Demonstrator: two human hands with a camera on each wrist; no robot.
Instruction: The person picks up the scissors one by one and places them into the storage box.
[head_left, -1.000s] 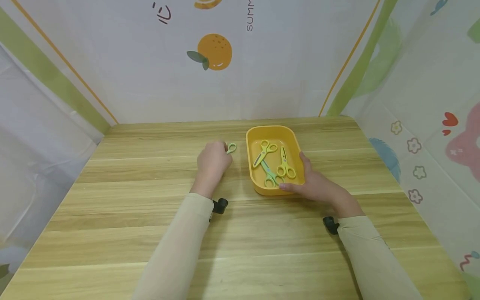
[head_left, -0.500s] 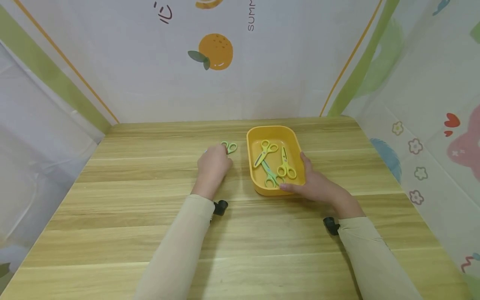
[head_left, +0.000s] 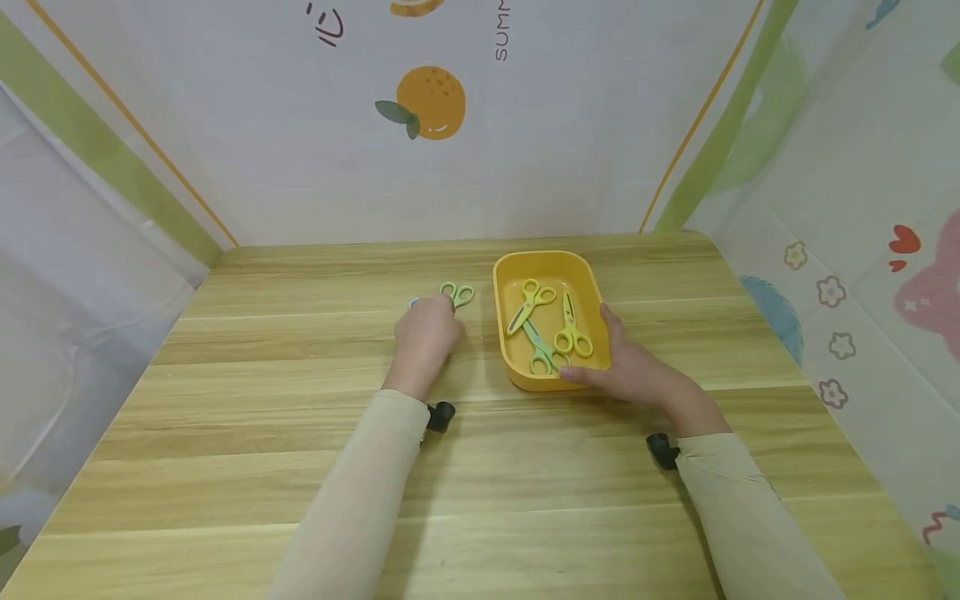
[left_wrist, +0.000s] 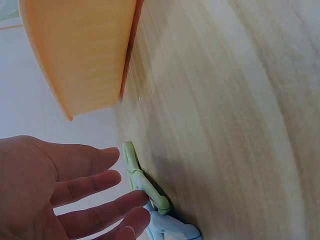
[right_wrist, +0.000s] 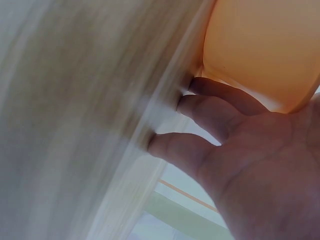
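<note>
My left hand [head_left: 427, 337] hovers over a pair of green-handled scissors [head_left: 459, 294] lying left of the yellow bin. In the left wrist view its fingers are loosely spread, with fingertips at the green scissors [left_wrist: 145, 187] and a blue pair [left_wrist: 172, 227] against them; nothing shows between thumb and fingers. The hand covers the blades in the head view. My right hand [head_left: 633, 367] holds the bin [head_left: 513, 367] at its near right corner, thumb over the rim, other fingers along the outside. Two yellow scissors [head_left: 573, 340] and one green pair [head_left: 542, 348] lie inside.
The wooden table [head_left: 247, 400] meets a white printed curtain [head_left: 300, 167] at the back. Another curtain hangs at the right side. Small black cameras [head_left: 441, 415] sit at both wrists.
My left hand has drawn slightly toward me, so more of the green scissors' handles shows, and a bit of blue appears at its left. The right hand and bin have stayed put.
</note>
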